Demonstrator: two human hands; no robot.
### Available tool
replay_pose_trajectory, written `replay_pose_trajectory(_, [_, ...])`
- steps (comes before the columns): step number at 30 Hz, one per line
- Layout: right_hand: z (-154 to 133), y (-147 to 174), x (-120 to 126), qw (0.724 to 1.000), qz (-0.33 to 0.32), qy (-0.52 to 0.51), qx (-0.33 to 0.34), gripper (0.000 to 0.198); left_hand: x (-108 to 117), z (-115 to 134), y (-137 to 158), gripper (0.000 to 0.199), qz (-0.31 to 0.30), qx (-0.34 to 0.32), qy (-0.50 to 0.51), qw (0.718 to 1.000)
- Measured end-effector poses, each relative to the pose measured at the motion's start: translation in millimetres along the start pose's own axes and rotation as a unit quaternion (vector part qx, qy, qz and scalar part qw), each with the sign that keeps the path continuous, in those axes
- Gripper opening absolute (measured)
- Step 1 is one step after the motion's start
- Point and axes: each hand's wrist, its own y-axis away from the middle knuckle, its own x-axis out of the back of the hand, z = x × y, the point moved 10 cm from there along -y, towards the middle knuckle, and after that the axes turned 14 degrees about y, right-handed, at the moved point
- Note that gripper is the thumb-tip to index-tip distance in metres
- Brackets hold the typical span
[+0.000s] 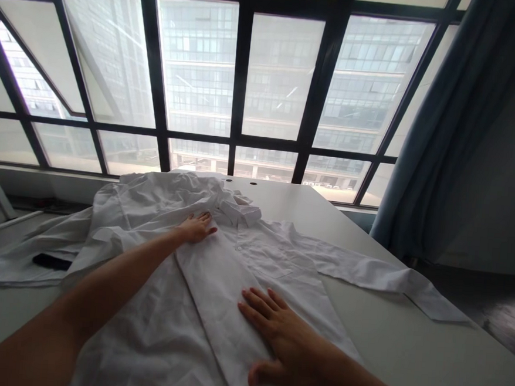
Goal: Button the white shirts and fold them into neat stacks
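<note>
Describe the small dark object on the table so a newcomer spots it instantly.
Start at the white table under the window. Go to its left side, past the left hand, where shirt fabric spills outward. The flat black object lies there, the only dark item among white cloth.

The shirt runs off the bottom edge; a dark object lies half hidden under cloth, unidentifiable.

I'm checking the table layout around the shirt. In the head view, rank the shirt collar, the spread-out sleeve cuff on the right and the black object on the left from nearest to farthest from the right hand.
From the right hand:
1. Shirt collar, straight ahead, up the placket.
2. Sleeve cuff, out to the right on the table.
3. Black object, far left, beyond the left arm.
</note>
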Motion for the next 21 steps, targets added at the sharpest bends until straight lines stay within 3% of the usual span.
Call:
replay_pose_trajectory(8, [-0.1,0.4,-0.7,1.0,-0.011,-0.01,0.001,0.102,-10.5,-12.8,-19.1,0.077,0.009,0.023,0.027,0.999])
replay_pose_trajectory(14, [14.5,-1.2,11.2,0.999,0.014,-0.037,-0.029,0.091,3.9,21.0,7.9,0.066,0.056,-0.021,-0.01,0.998])
replay_pose_trajectory(18, [91.4,18.5,55.6,0.972,0.134,0.005,-0.195,0.057,0.2,46.5,44.1,0.07,0.051,-0.078,-0.009,0.996])
replay_pose_trajectory(21, [179.7,75.1,88.7,0.895,0.175,0.097,-0.398,0.042,-9.2,42.2,65.6,0.074,0.013,-0.074,-0.013,0.997])
